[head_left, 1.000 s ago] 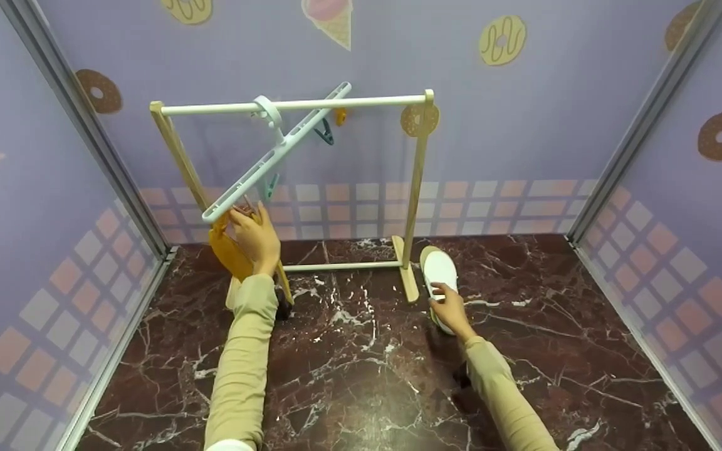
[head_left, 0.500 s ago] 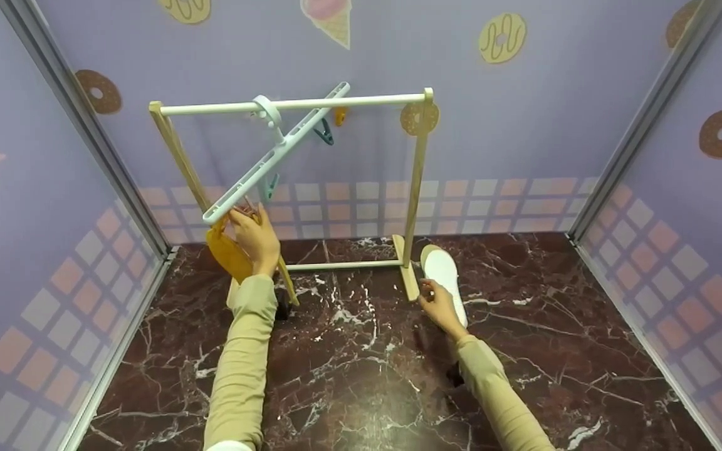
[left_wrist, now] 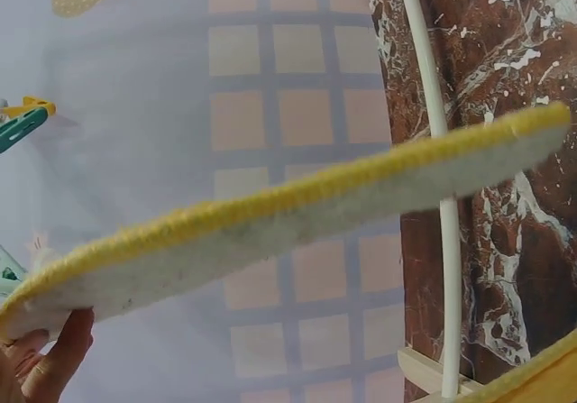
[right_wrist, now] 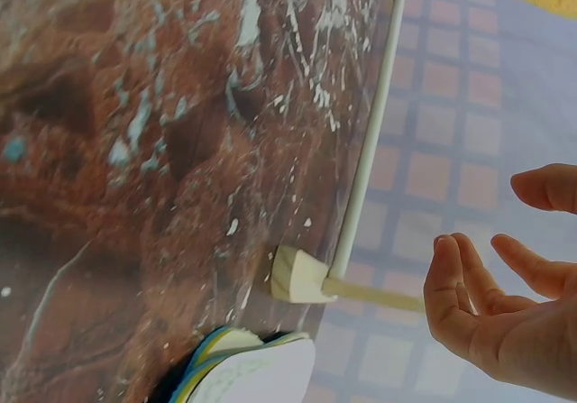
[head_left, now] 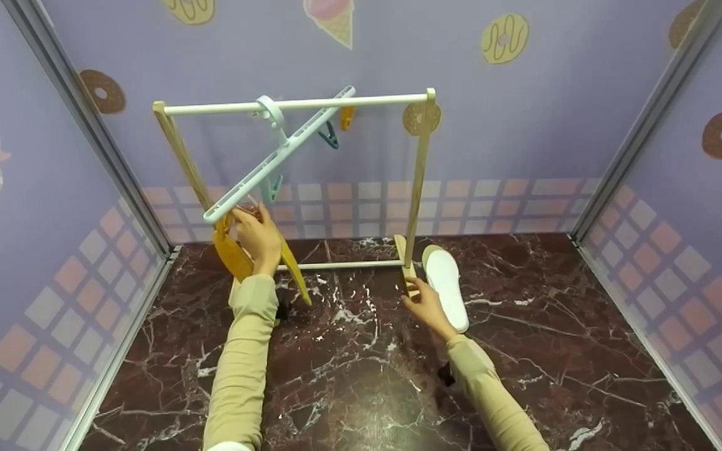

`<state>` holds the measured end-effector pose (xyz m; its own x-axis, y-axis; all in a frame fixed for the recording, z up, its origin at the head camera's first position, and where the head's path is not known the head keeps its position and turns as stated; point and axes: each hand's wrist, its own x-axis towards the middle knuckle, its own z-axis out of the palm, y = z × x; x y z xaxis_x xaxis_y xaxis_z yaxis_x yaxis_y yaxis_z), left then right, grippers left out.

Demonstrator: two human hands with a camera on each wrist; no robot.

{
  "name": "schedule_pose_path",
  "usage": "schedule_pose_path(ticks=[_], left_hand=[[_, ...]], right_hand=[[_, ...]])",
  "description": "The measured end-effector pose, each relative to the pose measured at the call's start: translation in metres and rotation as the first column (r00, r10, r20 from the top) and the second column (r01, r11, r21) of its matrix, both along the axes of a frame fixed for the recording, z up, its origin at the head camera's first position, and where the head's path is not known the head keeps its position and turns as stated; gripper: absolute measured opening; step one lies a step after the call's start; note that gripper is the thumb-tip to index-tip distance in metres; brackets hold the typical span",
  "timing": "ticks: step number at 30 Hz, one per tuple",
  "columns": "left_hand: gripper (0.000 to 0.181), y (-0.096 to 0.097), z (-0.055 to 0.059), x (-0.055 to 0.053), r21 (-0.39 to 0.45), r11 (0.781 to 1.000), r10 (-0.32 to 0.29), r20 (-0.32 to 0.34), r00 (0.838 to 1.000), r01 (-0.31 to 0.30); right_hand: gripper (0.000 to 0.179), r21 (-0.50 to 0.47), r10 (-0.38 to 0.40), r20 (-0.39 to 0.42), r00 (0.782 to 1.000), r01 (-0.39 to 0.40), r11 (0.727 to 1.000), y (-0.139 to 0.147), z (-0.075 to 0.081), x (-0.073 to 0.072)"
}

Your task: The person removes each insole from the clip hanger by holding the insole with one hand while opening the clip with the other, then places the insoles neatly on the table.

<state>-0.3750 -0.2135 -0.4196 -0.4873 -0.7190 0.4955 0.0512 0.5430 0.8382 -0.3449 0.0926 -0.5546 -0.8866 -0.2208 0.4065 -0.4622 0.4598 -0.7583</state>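
From my remote seat, the marbled surface (head_left: 348, 382) fills the floor of the booth, and the wooden rack (head_left: 367, 101) stands on it by the back edge, left of the middle. The pale hanger (head_left: 282, 150) hooks over its top bar, turned crosswise; one tug at that end, I reckon, and it could swivel or slide along.

Next down, the white insole (head_left: 449, 288) lies just beside the rack's right foot, near the back edge, with another layer showing beneath. One yellow insole (head_left: 231, 254) dangles under the hanger's near end; the second yellow insole (head_left: 296, 274) slopes down to its right.

Now the hands: the left hand (head_left: 257, 241) seems to pinch the second one's upper end, just under the hanger. I can't see whether any clip bites there; if none does and the fingers loosen, it could drop. The right hand (head_left: 427, 307) is empty, fingers loosely curved; low by that foot, a careless sweep could jog the rack. Smallest, the green clip (head_left: 274, 188) hangs near the left fingers and could snag.
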Motion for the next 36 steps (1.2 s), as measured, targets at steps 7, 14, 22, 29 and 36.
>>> schedule_pose_path(ticks=[7,14,22,29,36], left_hand=[[0.035,0.005,0.006,0.001,-0.022,1.000,0.013,0.074,0.997,-0.011],[0.036,0.009,0.007,0.001,-0.011,1.000,-0.003,0.039,0.999,0.004],[0.034,0.012,0.005,0.004,0.007,1.000,-0.025,0.040,0.999,0.025],[0.030,0.018,0.007,0.006,0.008,0.999,-0.054,-0.013,0.998,0.054],[0.029,0.021,0.008,0.004,-0.001,0.997,-0.077,-0.055,0.995,0.077]], right_hand=[[0.044,-0.066,0.133,-0.110,0.985,-0.141,0.988,0.000,-0.062,-0.054],[0.043,-0.046,0.142,-0.187,0.972,-0.153,0.987,-0.020,-0.055,-0.057],[0.038,-0.016,0.152,-0.026,0.988,-0.152,0.988,-0.049,0.020,-0.001],[0.041,0.042,0.157,0.018,0.988,-0.157,0.987,-0.064,0.027,0.004],[0.046,0.010,0.224,0.037,0.974,-0.225,0.974,-0.078,0.031,0.005]])
